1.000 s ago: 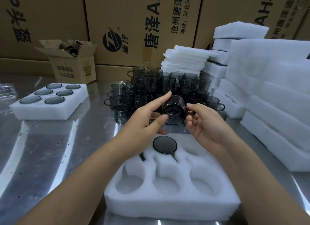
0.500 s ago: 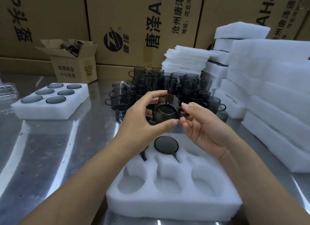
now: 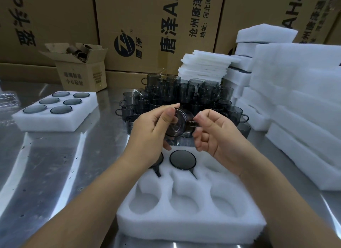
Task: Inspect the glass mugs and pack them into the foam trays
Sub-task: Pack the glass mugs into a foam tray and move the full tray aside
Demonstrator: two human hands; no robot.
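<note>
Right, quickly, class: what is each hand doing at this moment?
Left hand: grips the mug round its body.
Right hand: pinches the mug by its handle.

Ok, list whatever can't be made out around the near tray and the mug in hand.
Head view only.
Back-left mug in the near foam tray: mostly behind the left grip.
Back-right pocket: covered by the right grip; filled or not, cannot tell.
Held mug: any flaws too fine, glass blurred.
</note>
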